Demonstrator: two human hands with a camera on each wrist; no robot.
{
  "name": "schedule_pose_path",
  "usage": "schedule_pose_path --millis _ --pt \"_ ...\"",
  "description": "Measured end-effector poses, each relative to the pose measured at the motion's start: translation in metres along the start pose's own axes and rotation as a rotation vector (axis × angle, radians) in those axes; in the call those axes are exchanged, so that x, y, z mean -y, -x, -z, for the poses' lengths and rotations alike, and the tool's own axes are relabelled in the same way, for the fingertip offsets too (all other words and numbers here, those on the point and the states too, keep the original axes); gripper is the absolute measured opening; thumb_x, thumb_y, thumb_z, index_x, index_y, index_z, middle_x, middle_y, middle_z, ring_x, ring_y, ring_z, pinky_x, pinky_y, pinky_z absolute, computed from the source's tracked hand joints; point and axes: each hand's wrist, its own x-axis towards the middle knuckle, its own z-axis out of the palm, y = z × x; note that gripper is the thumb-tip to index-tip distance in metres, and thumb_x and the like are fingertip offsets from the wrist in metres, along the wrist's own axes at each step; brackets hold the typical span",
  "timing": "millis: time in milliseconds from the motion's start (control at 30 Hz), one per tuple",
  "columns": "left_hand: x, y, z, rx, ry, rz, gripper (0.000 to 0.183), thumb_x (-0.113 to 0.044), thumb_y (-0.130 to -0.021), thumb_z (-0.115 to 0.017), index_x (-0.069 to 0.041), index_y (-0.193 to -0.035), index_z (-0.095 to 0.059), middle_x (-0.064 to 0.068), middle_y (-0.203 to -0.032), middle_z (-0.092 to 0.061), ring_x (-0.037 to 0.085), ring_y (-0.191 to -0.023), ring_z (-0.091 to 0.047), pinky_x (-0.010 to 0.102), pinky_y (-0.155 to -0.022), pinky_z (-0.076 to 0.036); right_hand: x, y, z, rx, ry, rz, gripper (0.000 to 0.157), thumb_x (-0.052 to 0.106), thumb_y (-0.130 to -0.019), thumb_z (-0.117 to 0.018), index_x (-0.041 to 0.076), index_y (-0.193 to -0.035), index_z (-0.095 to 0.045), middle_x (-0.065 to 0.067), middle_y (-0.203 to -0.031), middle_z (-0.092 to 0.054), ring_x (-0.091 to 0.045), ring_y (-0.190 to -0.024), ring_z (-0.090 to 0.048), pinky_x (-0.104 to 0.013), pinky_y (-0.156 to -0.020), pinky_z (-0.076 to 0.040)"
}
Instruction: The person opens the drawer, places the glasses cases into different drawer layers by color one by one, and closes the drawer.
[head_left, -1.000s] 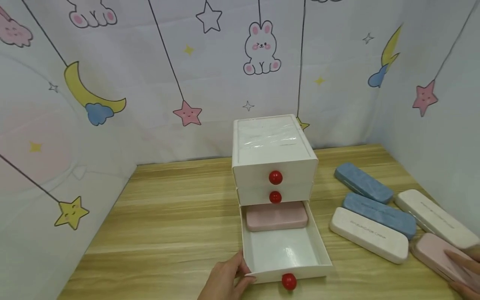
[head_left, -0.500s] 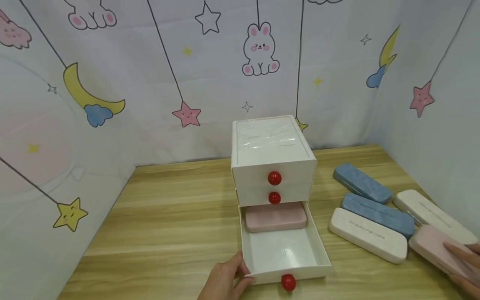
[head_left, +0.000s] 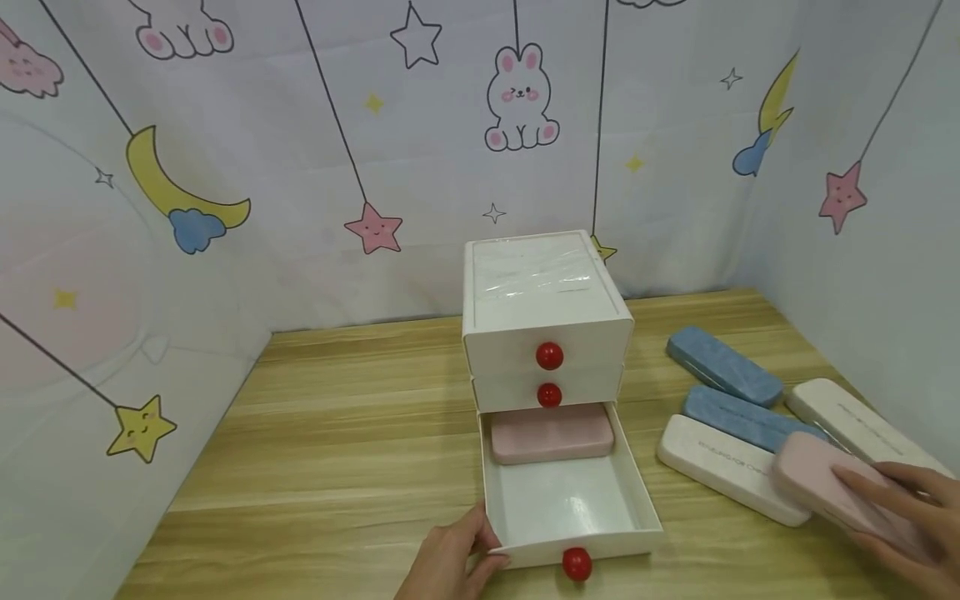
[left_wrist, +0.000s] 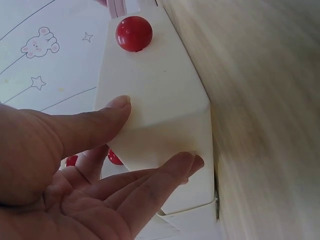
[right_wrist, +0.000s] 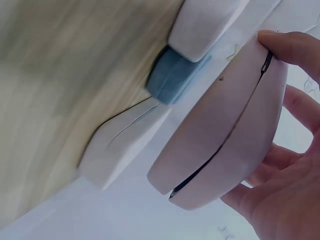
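Observation:
A white three-drawer box (head_left: 547,287) with red knobs stands on the table, its bottom drawer (head_left: 566,500) pulled out. Inside that drawer, at the back, lies a pink glasses case (head_left: 552,435). My left hand (head_left: 446,554) pinches the drawer's front left corner, thumb on the front face and fingers along the side, as the left wrist view shows. With my right hand (head_left: 911,517) I grip a second pink glasses case (head_left: 840,483), raised off the table and tilted. Its dark seam and hinge show in the right wrist view.
Right of the box lie two blue glasses cases (head_left: 723,365) and two white ones, one nearer (head_left: 712,462) and one by the right wall (head_left: 862,421). The held case partly covers some of them. A printed cloth (head_left: 435,150) hangs behind the table.
My right hand has lifted the pink glasses case off the table and carried it left, over the end of the nearer white case. The left hand and the drawer stay put.

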Motion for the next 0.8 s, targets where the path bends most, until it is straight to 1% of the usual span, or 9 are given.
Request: schedule_pose_path --millis 67,100,167,233,467,567,633,700,800 --pt "0.000 0.000 0.001 0.005 0.000 0.007 0.021 -0.015 -0.086 -0.080 -0.014 -0.089 -0.059 -0.006 -0.082 -0.074 0.019 -0.092 -0.076 0.032 -0.076 -0.062 0.006 -0.010 0.002 -0.025 -0.003 0.079 0.065 0.077 -0.076 -0.069 0.049 -0.134 -0.062 -0.021 -0.110 -0.061 -0.029 -0.093 -0.054 -0.012 -0.078 -0.029" --pt "0.000 0.001 0.001 0.008 -0.001 0.010 0.021 -0.016 -0.086 -0.080 -0.014 -0.089 -0.059 -0.006 -0.082 -0.074 0.018 -0.092 -0.076 0.031 -0.076 -0.062 0.008 -0.015 0.003 -0.036 -0.009 0.123 0.066 0.081 -0.076 -0.063 0.045 -0.132 -0.066 -0.020 -0.108 -0.062 -0.028 -0.090 -0.055 -0.010 -0.077 -0.031" --pt "0.000 0.001 0.001 0.012 -0.006 0.016 0.020 -0.017 -0.087 -0.080 -0.014 -0.090 -0.060 -0.006 -0.082 -0.074 0.017 -0.091 -0.076 0.030 -0.075 -0.061 0.012 -0.023 0.004 -0.047 -0.013 0.186 0.069 0.086 -0.078 -0.052 0.042 -0.129 -0.068 -0.018 -0.106 -0.064 -0.026 -0.088 -0.055 -0.007 -0.077 -0.034" --pt "0.000 0.001 0.002 0.015 -0.011 0.016 0.020 -0.017 -0.087 -0.080 -0.014 -0.090 -0.060 -0.006 -0.082 -0.074 0.014 -0.089 -0.075 0.028 -0.074 -0.060 0.017 -0.029 0.005 -0.032 0.000 0.217 0.069 0.087 -0.079 -0.049 0.044 -0.129 -0.067 -0.016 -0.106 -0.064 -0.026 -0.087 -0.056 -0.010 -0.072 -0.036" --pt "0.001 0.002 0.002 0.012 -0.019 -0.003 0.019 -0.016 -0.088 -0.079 -0.015 -0.092 -0.060 -0.006 -0.082 -0.074 0.007 -0.086 -0.072 0.025 -0.073 -0.057 0.036 -0.041 0.003 -0.006 -0.064 0.277 0.068 0.082 -0.085 -0.046 0.038 -0.133 -0.066 -0.020 -0.111 -0.064 -0.033 -0.091 -0.056 -0.009 -0.089 -0.029" --pt "0.001 0.001 0.002 0.006 -0.016 -0.021 0.017 -0.016 -0.089 -0.078 -0.014 -0.092 -0.061 -0.006 -0.082 -0.074 0.007 -0.086 -0.072 0.026 -0.074 -0.058 0.044 -0.047 0.004 0.005 -0.067 0.299 0.068 0.080 -0.085 -0.047 0.036 -0.133 -0.067 -0.018 -0.114 -0.064 -0.026 -0.096 -0.055 -0.008 -0.090 -0.028" --pt "0.001 0.000 0.001 -0.004 -0.021 -0.037 0.017 -0.017 -0.090 -0.077 -0.014 -0.092 -0.061 -0.006 -0.082 -0.074 0.005 -0.085 -0.071 0.025 -0.073 -0.058 0.049 -0.052 0.004 0.012 -0.090 0.319 0.067 0.079 -0.086 -0.048 0.034 -0.132 -0.068 -0.016 -0.116 -0.063 -0.016 -0.103 -0.051 -0.004 -0.092 -0.026" --pt "0.001 0.000 0.001 -0.014 -0.026 -0.048 0.016 -0.018 -0.090 -0.077 -0.014 -0.092 -0.062 -0.006 -0.082 -0.075 0.004 -0.085 -0.071 0.025 -0.072 -0.057 0.054 -0.055 0.003 0.015 -0.106 0.336 0.066 0.078 -0.087 -0.047 0.033 -0.131 -0.069 -0.014 -0.118 -0.062 -0.005 -0.108 -0.047 -0.004 -0.090 -0.028" --pt "0.002 0.000 0.002 -0.022 -0.034 -0.051 0.017 -0.018 -0.089 -0.078 -0.014 -0.091 -0.061 -0.006 -0.082 -0.075 0.003 -0.084 -0.070 0.023 -0.070 -0.056 0.060 -0.060 0.002 0.015 -0.123 0.360 0.066 0.077 -0.090 -0.043 0.031 -0.129 -0.070 -0.012 -0.118 -0.062 0.004 -0.113 -0.041 -0.006 -0.086 -0.033"
